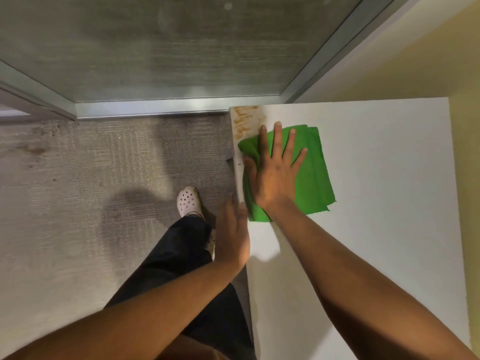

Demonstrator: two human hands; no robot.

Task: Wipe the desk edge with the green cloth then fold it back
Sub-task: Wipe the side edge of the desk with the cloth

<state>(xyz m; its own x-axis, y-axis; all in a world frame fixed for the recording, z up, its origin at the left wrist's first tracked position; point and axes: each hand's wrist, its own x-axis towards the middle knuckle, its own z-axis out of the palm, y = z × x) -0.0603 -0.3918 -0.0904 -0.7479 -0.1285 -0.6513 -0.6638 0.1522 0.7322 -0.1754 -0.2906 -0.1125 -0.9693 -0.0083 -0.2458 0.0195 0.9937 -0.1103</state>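
A folded green cloth [314, 172] lies flat on the white desk [376, 203], against its left edge. My right hand [275, 172] presses down on the cloth with fingers spread, thumb at the desk edge. A brown-orange smear [244, 120] covers the desk's far left corner, just beyond the cloth. My left hand [233, 235] rests flat against the desk's left edge, nearer to me, holding nothing.
Grey carpet [78, 190] lies to the left of the desk, with my leg and a white clog [188, 201] on it. A frosted glass partition in a metal frame [155, 107] stands beyond. A yellow wall [465, 178] borders the desk on the right.
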